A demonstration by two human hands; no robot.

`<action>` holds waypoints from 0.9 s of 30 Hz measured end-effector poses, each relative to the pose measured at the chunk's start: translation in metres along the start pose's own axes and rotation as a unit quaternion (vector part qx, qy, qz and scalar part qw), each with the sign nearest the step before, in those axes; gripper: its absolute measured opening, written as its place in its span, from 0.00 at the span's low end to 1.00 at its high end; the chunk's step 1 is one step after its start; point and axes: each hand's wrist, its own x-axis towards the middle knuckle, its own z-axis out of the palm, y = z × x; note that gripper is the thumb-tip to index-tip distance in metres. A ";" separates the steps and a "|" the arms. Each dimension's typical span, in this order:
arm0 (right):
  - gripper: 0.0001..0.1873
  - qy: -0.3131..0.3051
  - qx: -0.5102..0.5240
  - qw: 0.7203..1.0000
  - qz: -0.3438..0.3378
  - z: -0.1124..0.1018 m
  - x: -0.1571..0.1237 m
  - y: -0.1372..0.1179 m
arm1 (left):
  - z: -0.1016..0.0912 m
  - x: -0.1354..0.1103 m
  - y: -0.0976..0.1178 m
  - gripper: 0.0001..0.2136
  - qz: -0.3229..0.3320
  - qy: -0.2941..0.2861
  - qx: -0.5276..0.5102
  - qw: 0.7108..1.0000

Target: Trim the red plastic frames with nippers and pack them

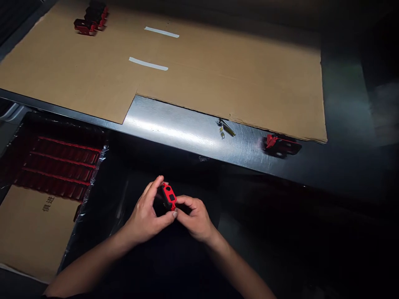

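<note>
Right, from where I'm watching, both hands are closed in tight on one small job, with the wrists angled inward and the fingertips nearly meeting. The left hand [144, 214] is curled narrow around the near side of a red-and-black plastic part [168, 196], its fingers [156, 184] against the top end and its thumb [165, 221] running along underneath. The right hand [195, 219] comes in from the other side, narrow as well, with its fingers [182, 203] pressed to the part's lower right edge. The part sits between the two hands, above a dark surface [174, 265], though the poor light makes it hard to judge whether it is touching that surface. Ahead, the edge of a brushed steel table [168, 124] lies well beyond my fingers, with a small metal fitting [225, 128] and a similar red-and-black part [280, 145] on it, both beside a cardboard sheet [218, 83]. That sheet carries two white tape strips [161, 32] and, at its far left, a stack of red-and-black parts [93, 16]. To the left of my hands sits a red compartment tray [59, 166] edged with clear plastic wrap, above a printed cardboard piece [34, 232]. The dark surface runs on to the right.
</note>
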 end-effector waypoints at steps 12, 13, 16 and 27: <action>0.13 0.046 0.027 0.998 -0.026 -0.006 0.001 -0.006 | 0.005 -0.002 -0.009 0.44 0.226 0.045 0.103 0.968; 0.12 0.042 0.043 0.998 -0.019 -0.005 0.001 -0.007 | 0.005 -0.001 -0.010 0.44 0.241 0.048 0.112 0.963; 0.11 0.023 0.096 0.995 0.007 -0.004 -0.002 -0.008 | 0.006 0.000 -0.011 0.44 0.264 0.050 0.129 0.954; 0.14 -0.009 0.124 0.991 0.045 -0.002 -0.004 -0.013 | 0.007 0.002 -0.011 0.45 0.319 0.054 0.153 0.934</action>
